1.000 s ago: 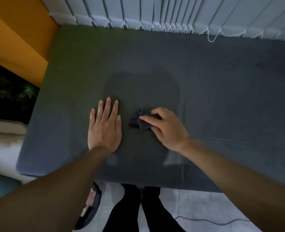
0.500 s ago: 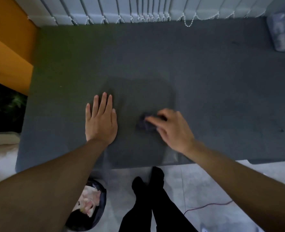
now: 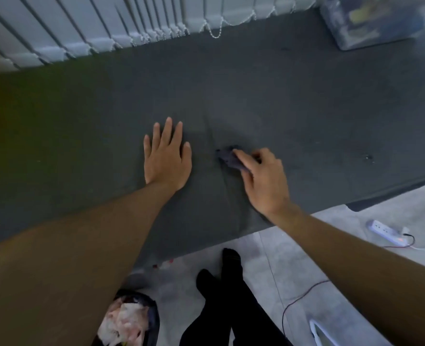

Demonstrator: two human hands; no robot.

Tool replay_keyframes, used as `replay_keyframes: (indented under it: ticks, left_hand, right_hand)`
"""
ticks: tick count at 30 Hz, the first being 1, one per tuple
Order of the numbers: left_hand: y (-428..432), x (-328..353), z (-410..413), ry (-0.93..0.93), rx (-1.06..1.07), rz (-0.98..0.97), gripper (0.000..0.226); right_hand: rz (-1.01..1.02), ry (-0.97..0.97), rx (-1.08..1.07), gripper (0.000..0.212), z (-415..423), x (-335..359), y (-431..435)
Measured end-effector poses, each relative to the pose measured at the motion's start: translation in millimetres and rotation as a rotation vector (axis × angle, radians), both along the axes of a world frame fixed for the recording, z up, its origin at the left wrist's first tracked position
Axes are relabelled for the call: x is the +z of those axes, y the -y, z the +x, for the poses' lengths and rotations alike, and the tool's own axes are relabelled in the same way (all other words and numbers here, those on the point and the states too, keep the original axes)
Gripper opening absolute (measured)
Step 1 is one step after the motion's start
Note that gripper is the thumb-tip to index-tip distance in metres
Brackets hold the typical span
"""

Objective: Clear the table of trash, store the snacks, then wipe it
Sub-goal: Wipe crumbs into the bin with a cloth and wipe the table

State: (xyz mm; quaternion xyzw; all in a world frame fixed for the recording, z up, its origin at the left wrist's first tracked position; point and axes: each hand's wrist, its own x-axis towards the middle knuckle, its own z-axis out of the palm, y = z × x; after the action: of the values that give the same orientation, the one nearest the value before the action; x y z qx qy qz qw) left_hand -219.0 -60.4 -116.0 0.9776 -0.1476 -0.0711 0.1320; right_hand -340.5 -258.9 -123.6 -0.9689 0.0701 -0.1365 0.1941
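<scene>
A dark grey table (image 3: 306, 101) fills the middle of the view. My left hand (image 3: 165, 156) lies flat on it, palm down, fingers straight and spread. To its right, my right hand (image 3: 264, 178) holds a small bunched dark cloth (image 3: 227, 158) against the tabletop, fingers curled over it. A darker damp patch surrounds the cloth. A clear plastic box (image 3: 371, 18) with coloured packets inside stands at the table's far right corner.
White vertical blinds (image 3: 106, 26) hang along the table's far edge. Below the near edge, a dark bin (image 3: 131, 320) holds crumpled wrappers. A white power strip (image 3: 386, 229) and a thin cable (image 3: 303, 295) lie on the pale floor at right. My dark-clothed legs (image 3: 226, 303) stand beside the table.
My right hand has slid the cloth to the right across the table. The view has swung right, bringing in the plastic box and the power strip. My left hand stays flat.
</scene>
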Motion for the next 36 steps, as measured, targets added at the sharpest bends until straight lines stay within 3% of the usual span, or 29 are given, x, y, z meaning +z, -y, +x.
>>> replay_keyframes:
  ticks: [4, 7, 12, 14, 17, 19, 21, 24, 25, 28, 30, 33, 36]
  left_hand:
    - [30.5, -6.5, 13.1, -0.014, -0.018, 0.032, 0.056]
    - [34.8, -15.2, 9.5, 0.026, -0.024, 0.117, 0.057]
    - [32.8, -19.6, 10.0, 0.054, -0.024, 0.157, 0.058]
    - [33.5, -19.4, 11.2, 0.061, -0.023, 0.152, 0.058]
    - [33.4, -19.1, 10.6, 0.060, -0.017, 0.171, 0.058]
    - [34.0, -19.2, 10.6, 0.065, -0.011, 0.182, 0.058]
    - [34.2, -18.0, 12.4, 0.054, -0.002, 0.184, 0.058]
    - [36.2, -17.0, 10.6, 0.046, 0.019, 0.177, 0.061]
    - [37.1, -15.9, 10.5, 0.045, 0.027, 0.167, 0.062]
    - [38.2, -15.5, 10.8, 0.035, 0.054, 0.145, 0.065]
    - [38.0, -15.4, 10.8, 0.029, 0.066, 0.158, 0.066]
    - [37.8, -13.5, 11.5, 0.015, 0.053, 0.158, 0.066]
    - [38.5, -12.4, 13.1, -0.008, 0.044, 0.151, 0.067]
  right_hand:
    - [0.049, -0.040, 0.152, 0.043, -28.9, -1.0, -24.5]
    - [-0.041, -0.036, 0.283, 0.042, -16.4, 0.3, 1.4]
    - [0.039, -0.028, -0.243, 0.041, 35.3, -0.3, 36.9]
    - [0.034, -0.031, -0.136, 0.041, 34.1, -2.1, 25.2]
    - [-0.003, -0.014, 0.267, 0.041, 22.6, -2.9, 22.6]
    - [-0.076, -0.020, 0.391, 0.041, 39.2, -4.0, 41.7]
    - [-0.121, -0.012, 0.257, 0.042, 72.4, -9.1, 62.4]
    - [-0.022, -0.028, -0.114, 0.042, 122.9, -6.6, 74.8]
    - [-0.013, -0.029, -0.094, 0.041, 130.7, -5.4, 68.4]
    - [-0.022, -0.009, 0.328, 0.041, 129.1, -3.5, 48.4]
    - [-0.071, -0.001, 0.490, 0.041, 140.3, -5.6, 53.7]
    - [-0.129, 0.019, 0.287, 0.041, 193.6, -10.4, 67.1]
    - [-0.026, -0.027, 0.083, 0.040, 239.9, -7.4, 65.6]
